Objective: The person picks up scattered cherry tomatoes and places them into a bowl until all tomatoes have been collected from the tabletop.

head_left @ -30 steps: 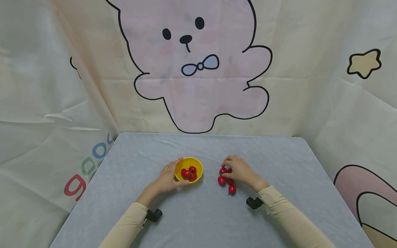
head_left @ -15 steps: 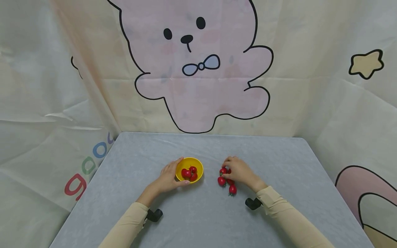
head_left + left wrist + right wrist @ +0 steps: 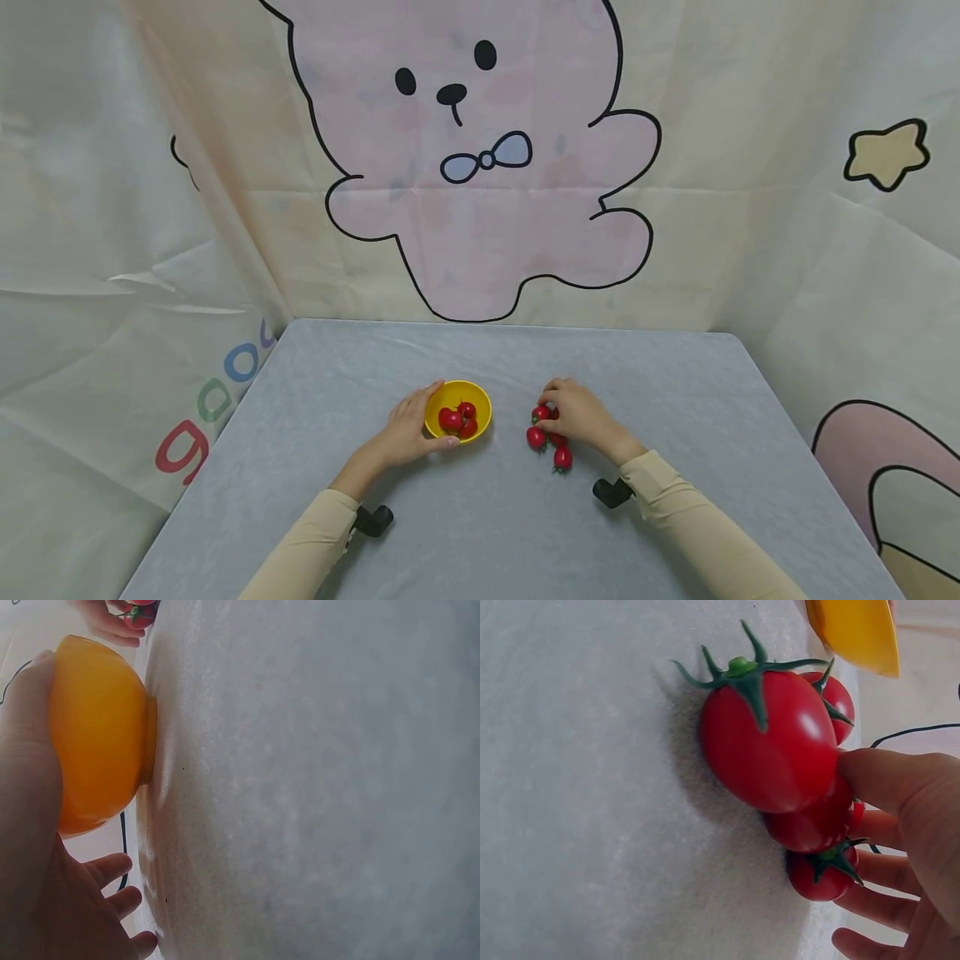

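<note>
cupping the yellow bowl (image 3: pixel 458 410) with your left hand (image 3: pixel 405 433), fingers curled round its 9 o'clock side, you keep three cherry tomatoes (image 3: pixel 457 419) inside it. at 3 o'clock of it, your right hand (image 3: pixel 581 412) rests its fingers on the loose tomatoes (image 3: pixel 537 437); whether they pinch one, you cannot tell. the nearest tomato (image 3: pixel 769 742) lies stem towards 6 o'clock on the grey table (image 3: pixel 495 517).

Grey table (image 3: pixel 675 400), a faintly mottled cloth-like top with rounded far corners. On it, near the middle, sits a small yellow bowl (image 3: pixel 481 400) on its foot, red tomatoes (image 3: pixel 457 418) inside. Just to its right, a loose cluster of cherry tomatoes (image 3: pixel 536 437) with green stems lies straight on the surface, some touching one another.
</note>
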### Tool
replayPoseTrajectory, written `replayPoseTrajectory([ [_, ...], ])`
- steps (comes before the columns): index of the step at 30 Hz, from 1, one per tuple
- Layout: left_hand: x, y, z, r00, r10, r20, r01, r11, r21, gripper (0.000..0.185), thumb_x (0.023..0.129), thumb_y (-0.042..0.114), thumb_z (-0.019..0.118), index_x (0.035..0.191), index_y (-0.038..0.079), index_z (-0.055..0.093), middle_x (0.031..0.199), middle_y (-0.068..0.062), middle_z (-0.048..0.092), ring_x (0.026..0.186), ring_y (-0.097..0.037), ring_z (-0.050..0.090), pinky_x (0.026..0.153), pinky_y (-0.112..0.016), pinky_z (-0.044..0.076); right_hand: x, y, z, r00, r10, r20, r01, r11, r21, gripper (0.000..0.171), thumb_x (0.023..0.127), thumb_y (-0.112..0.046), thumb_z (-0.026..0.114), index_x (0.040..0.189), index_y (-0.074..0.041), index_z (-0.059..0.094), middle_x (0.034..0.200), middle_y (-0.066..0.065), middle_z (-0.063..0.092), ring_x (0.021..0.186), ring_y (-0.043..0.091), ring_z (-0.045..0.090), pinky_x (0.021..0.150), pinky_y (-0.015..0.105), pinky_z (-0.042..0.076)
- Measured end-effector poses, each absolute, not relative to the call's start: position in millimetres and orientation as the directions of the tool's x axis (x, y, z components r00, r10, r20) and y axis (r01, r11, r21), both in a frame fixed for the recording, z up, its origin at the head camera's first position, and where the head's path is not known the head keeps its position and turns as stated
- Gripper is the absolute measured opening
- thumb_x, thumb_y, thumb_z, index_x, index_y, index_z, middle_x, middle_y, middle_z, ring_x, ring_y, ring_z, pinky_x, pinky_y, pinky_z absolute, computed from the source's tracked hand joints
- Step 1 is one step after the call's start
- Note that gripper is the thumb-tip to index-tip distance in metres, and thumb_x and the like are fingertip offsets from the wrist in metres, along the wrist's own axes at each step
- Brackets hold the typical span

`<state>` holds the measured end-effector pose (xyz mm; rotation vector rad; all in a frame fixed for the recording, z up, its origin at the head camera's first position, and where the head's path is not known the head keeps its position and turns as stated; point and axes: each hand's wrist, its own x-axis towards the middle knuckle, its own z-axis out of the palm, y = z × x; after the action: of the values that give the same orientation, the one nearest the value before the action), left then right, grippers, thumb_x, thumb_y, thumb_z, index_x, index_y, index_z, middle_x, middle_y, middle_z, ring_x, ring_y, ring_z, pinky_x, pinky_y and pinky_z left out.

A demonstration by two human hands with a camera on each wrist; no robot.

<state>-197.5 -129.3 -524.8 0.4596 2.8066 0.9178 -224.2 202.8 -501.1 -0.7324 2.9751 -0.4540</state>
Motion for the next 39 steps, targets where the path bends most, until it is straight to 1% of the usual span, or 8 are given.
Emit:
replayPoseTrajectory([
  [5, -197.4, -128.9, -524.9, -0.94, 0.338, -0.046, 0.246, 0.765, 0.595, 0.106, 0.077, 0.064, 0.073, 0.159, 0.025, 0.018, 0.163, -0.008, 0.03, 0.148, -0.039, 0.027, 0.12, -0.065, 0.018, -225.9, 203.2, -498.0, -0.886, -0.463, 0.019, -0.448, 0.845, -0.291, 0.034, 0.082, -0.035, 0.08, 0.106, -0.012, 0.074, 0.118, 0.008, 0.066, 0.106, 0.027, 0.059, 0.089, 0.045, 0.053],
  [12, -197.4, -128.5, -523.4, -0.943, 0.329, -0.051, 0.237, 0.771, 0.591, 0.107, 0.077, 0.064, 0.073, 0.159, 0.026, 0.016, 0.163, -0.007, 0.029, 0.148, -0.039, 0.027, 0.12, -0.066, 0.018, -231.4, 201.4, -486.4, -0.888, -0.458, 0.039, -0.449, 0.846, -0.287, 0.034, 0.081, -0.036, 0.08, 0.105, -0.012, 0.075, 0.117, 0.008, 0.066, 0.108, 0.027, 0.06, 0.091, 0.046, 0.054],
  [18, -196.6, -127.9, -521.8, -0.943, 0.328, -0.056, 0.234, 0.773, 0.589, 0.106, 0.077, 0.063, 0.074, 0.159, 0.025, 0.018, 0.163, -0.007, 0.03, 0.148, -0.039, 0.027, 0.119, -0.066, 0.019, -233.0, 197.9, -479.1, -0.889, -0.457, 0.025, -0.446, 0.85, -0.279, 0.036, 0.082, -0.038, 0.08, 0.107, -0.013, 0.074, 0.12, 0.008, 0.066, 0.111, 0.028, 0.059, 0.094, 0.047, 0.053],
  [25, -196.3, -127.6, -521.6, -0.942, 0.329, -0.058, 0.234, 0.774, 0.589, 0.106, 0.077, 0.063, 0.074, 0.159, 0.024, 0.018, 0.163, -0.007, 0.03, 0.149, -0.038, 0.026, 0.12, -0.066, 0.018, -234.7, 189.6, -472.7, -0.879, -0.475, 0.039, -0.467, 0.841, -0.273, 0.034, 0.083, -0.037, 0.079, 0.108, -0.014, 0.074, 0.121, 0.006, 0.066, 0.112, 0.026, 0.059, 0.1, 0.045, 0.052],
  [39, -198.4, -129.4, -524.4, -0.938, 0.343, -0.051, 0.247, 0.764, 0.596, 0.107, 0.077, 0.064, 0.073, 0.159, 0.025, 0.017, 0.163, -0.006, 0.029, 0.149, -0.037, 0.026, 0.121, -0.065, 0.016, -240.8, 169.3, -457.7, -0.851, -0.522, 0.054, -0.516, 0.815, -0.264, 0.035, 0.085, -0.039, 0.076, 0.113, -0.017, 0.072, 0.122, 0.003, 0.065, 0.112, 0.023, 0.058, 0.099, 0.042, 0.052],
])
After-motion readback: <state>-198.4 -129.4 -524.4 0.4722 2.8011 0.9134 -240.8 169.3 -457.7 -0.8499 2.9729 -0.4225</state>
